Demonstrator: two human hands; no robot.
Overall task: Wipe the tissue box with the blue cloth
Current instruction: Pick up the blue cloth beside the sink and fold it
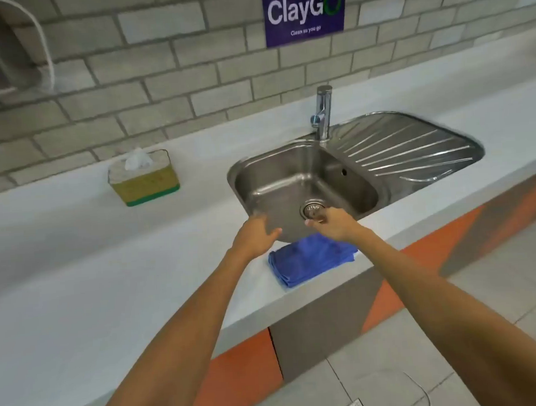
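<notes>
Reaching forward over the pale grey counter (76,277), the left hand (256,235) and right hand (334,225) both hover empty with fingers loosely spread, just above the folded blue microfibre cloth (308,263) at the counter's front edge. The yellow-and-green rectangular tissue box (144,179), white tissue protruding, stands at 10 o'clock from the hands, well apart, left of the stainless-steel sink (290,176).

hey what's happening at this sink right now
A person stands at a counter, both hands empty and held out over the near edge of the sink. The left hand and right hand hover just above a folded blue cloth. The tissue box sits untouched by the wall, to the left. No wiping yet.
</notes>
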